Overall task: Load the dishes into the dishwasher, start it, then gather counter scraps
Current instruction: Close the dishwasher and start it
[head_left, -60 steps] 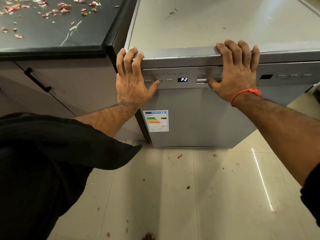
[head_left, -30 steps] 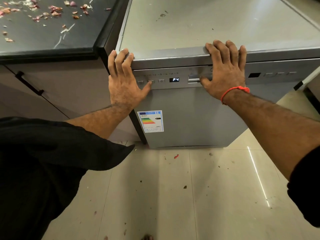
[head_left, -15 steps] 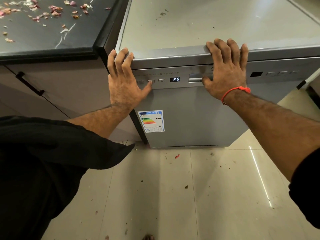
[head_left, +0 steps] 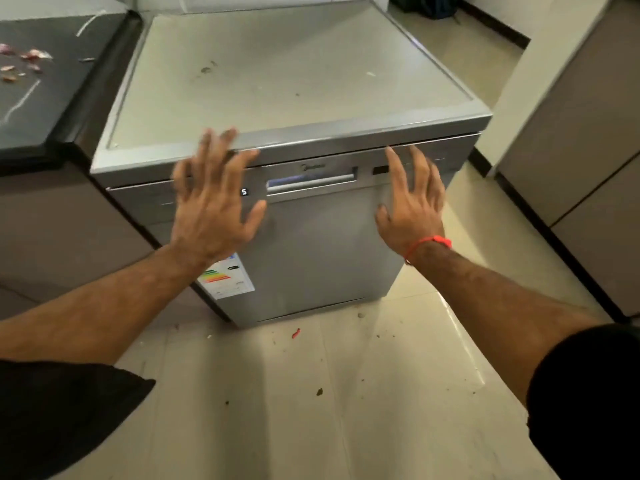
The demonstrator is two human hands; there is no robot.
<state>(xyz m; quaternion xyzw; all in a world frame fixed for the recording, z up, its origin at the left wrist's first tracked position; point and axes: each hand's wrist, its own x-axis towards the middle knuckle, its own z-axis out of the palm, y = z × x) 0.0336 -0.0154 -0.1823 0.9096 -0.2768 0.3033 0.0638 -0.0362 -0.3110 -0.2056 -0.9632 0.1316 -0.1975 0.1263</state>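
Hovering hands, left [head_left: 211,209] and right [head_left: 410,206], fingers spread before dishwasher [head_left: 311,254]

Floor [head_left: 346,410]: pale glossy tiles, window glare in a streak at right. Small red fragment [head_left: 296,333] lies on the tile just in front of the appliance base; dark crumbs [head_left: 319,392] scattered nearer me (kind not discernible). Beige cabinet fronts [head_left: 571,133] stand at right with a dark skirting strip [head_left: 519,202] below. Dark bag-like shape [head_left: 433,6] at the far wall, blurred.
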